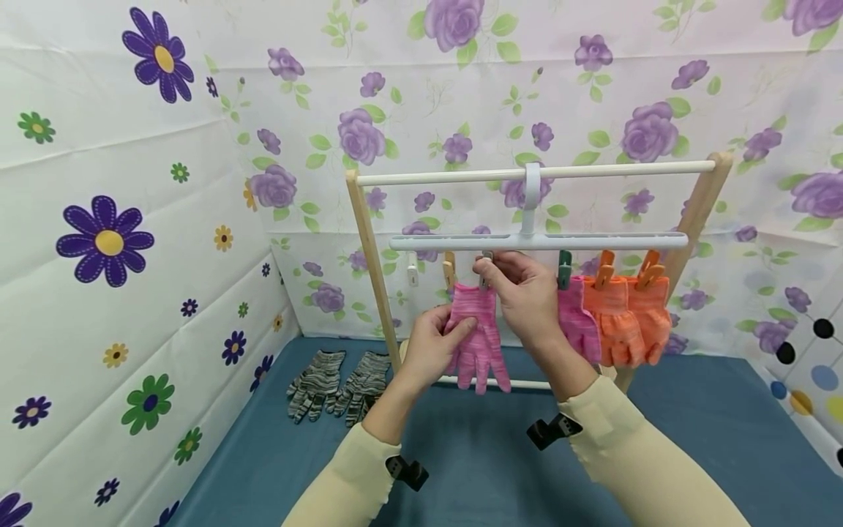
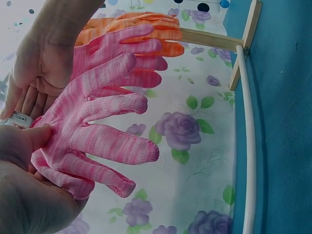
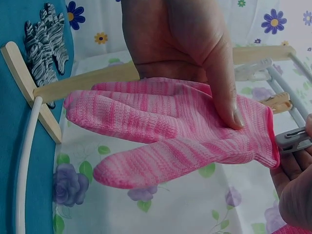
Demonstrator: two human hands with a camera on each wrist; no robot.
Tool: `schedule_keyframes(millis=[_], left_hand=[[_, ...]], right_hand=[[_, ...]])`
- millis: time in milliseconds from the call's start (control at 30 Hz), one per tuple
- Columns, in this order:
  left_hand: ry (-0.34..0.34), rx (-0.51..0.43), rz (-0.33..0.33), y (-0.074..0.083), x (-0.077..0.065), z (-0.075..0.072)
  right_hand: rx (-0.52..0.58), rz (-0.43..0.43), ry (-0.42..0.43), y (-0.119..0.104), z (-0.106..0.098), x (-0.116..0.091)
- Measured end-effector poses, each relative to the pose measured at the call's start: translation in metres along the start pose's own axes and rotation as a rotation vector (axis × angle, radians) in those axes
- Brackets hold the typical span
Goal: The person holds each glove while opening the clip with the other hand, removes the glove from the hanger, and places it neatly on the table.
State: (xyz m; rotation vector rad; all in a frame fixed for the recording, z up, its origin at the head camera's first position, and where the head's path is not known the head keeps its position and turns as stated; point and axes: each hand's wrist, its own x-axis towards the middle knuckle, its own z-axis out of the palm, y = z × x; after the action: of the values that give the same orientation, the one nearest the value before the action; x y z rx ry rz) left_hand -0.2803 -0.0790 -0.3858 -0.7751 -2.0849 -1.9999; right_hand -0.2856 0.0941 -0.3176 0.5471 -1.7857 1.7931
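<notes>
My left hand (image 1: 428, 344) holds a pink knit glove (image 1: 484, 348), thumb across its palm, with the glove's fingers hanging down. At the cuff, my right hand (image 1: 532, 296) pinches a grey clothespin (image 3: 292, 140), its jaws right at the cuff's edge. The pin hangs beneath a white hanger (image 1: 461, 242). To the right, another pink glove (image 1: 578, 318) hangs from a dark green clothespin (image 1: 564, 269). Beside it, orange gloves (image 1: 609, 322) hang from orange clothespins (image 1: 604, 268). A tan clothespin (image 1: 449, 271) and a white clothespin (image 1: 413, 271) hang to the left without gloves.
The hanger hooks over the white top rod (image 1: 606, 170) of a wooden rack (image 1: 372, 256). Two grey striped gloves (image 1: 319, 384) lie on the blue table (image 1: 474, 454) left of the rack. Flowered cloth walls (image 1: 309, 139) stand behind and at the left.
</notes>
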Motion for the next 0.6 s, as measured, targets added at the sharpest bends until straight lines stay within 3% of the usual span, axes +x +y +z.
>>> schedule_keyframes(millis=[600], left_hand=[[0.020,0.005,-0.044,-0.0060,-0.0072,-0.0018]], right_hand=[[0.000,-0.023,-0.011,0.0040,-0.0026,0.0006]])
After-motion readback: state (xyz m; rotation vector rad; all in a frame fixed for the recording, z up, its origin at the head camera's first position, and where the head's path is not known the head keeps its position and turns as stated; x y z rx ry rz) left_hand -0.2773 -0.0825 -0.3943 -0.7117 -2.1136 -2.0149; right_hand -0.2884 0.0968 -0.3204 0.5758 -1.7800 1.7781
